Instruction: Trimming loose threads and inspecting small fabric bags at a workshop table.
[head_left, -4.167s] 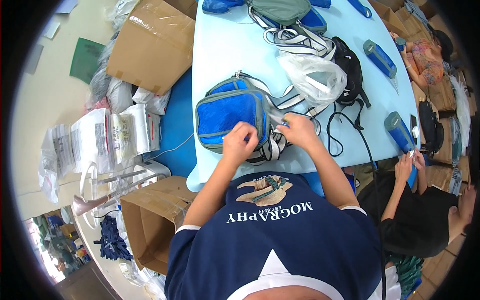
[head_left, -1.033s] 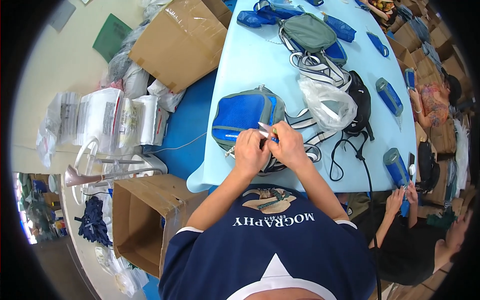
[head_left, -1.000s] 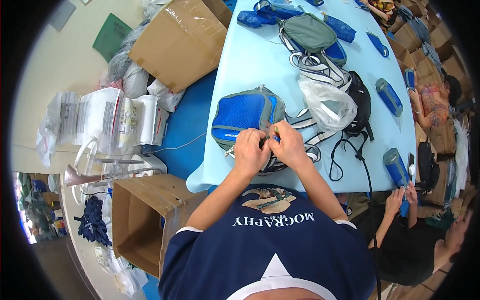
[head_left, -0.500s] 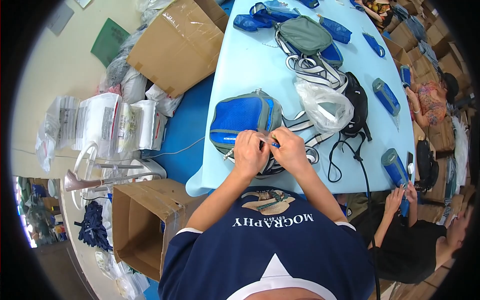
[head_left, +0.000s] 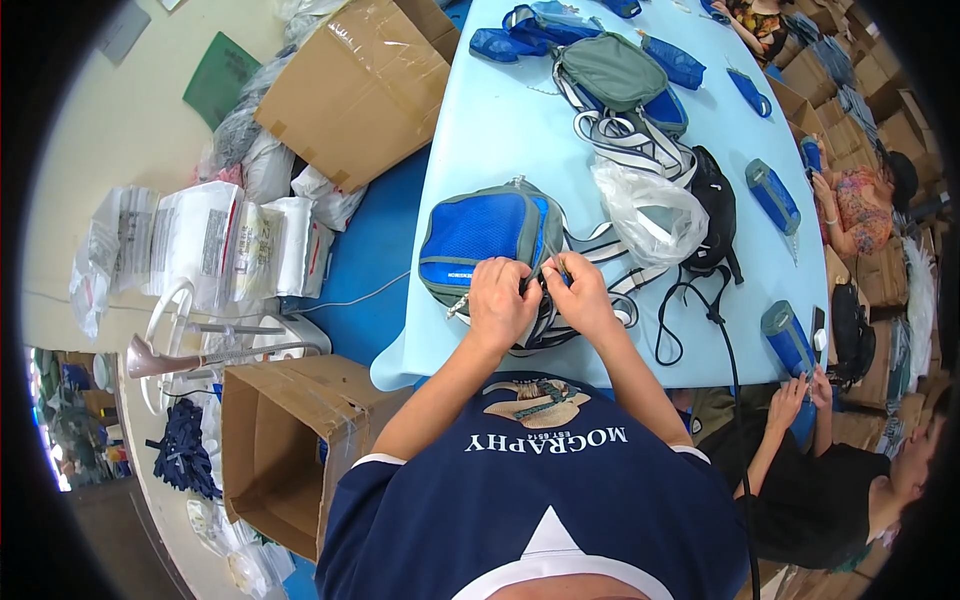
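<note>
A blue and grey bag (head_left: 470, 235) lies on the table in front of me, its mesh panel facing up. My left hand (head_left: 503, 303) is closed at the bag's near right edge, fingers pinched on its fabric or strap. Right beside it, my right hand (head_left: 582, 298) is closed around a small blue-handled tool (head_left: 566, 277), perhaps thread snips; its tip is too small to make out. Grey and white straps (head_left: 597, 243) run from the bag to the right, some under my wrists.
Across the light blue table (head_left: 490, 120) lie a second grey bag (head_left: 612, 70), a clear plastic bag (head_left: 650, 215), a black bag (head_left: 722, 205) and a black cord (head_left: 725, 330). Blue pouches (head_left: 772, 195) sit along the right side, where co-workers handle some. Cardboard boxes (head_left: 350, 90) stand left.
My right hand has turned slightly, and the small tool in it now points more upward, away from the left hand. The left hand and the bag have hardly moved.
</note>
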